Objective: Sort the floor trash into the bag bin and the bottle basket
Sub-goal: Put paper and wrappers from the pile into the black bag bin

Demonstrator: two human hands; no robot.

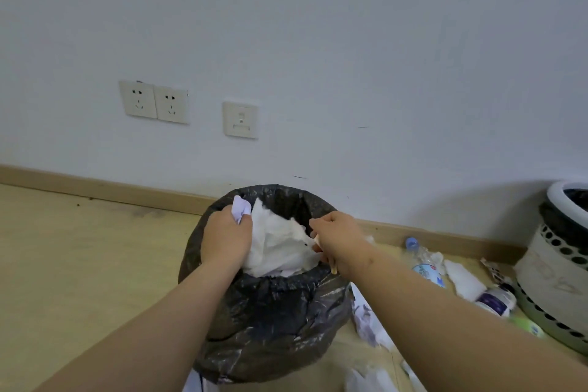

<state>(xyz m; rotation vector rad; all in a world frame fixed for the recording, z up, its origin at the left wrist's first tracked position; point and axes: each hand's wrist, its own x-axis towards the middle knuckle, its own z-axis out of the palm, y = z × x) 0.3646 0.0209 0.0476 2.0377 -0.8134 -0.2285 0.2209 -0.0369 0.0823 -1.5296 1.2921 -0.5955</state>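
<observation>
A bin lined with a black bag [273, 312] stands on the wooden floor against the wall. Over its mouth my left hand [226, 239] grips crumpled pale paper [240, 208]. A large white crumpled tissue [276, 242] hangs between both hands above the opening. My right hand [337, 240] pinches the tissue's right side together with a thin wooden stick [332, 267]. At the right edge stands a perforated basket [553, 267] with a white rim. A clear plastic bottle with a blue cap [424, 261] lies on the floor between bin and basket.
More trash lies on the floor at right: white tissue [464, 278], a white and purple container [496, 299], a green item [528, 326] and torn paper [366, 318]. Wall sockets [154, 103] sit above the skirting board. Bare wooden floor [79, 264] spreads to the left.
</observation>
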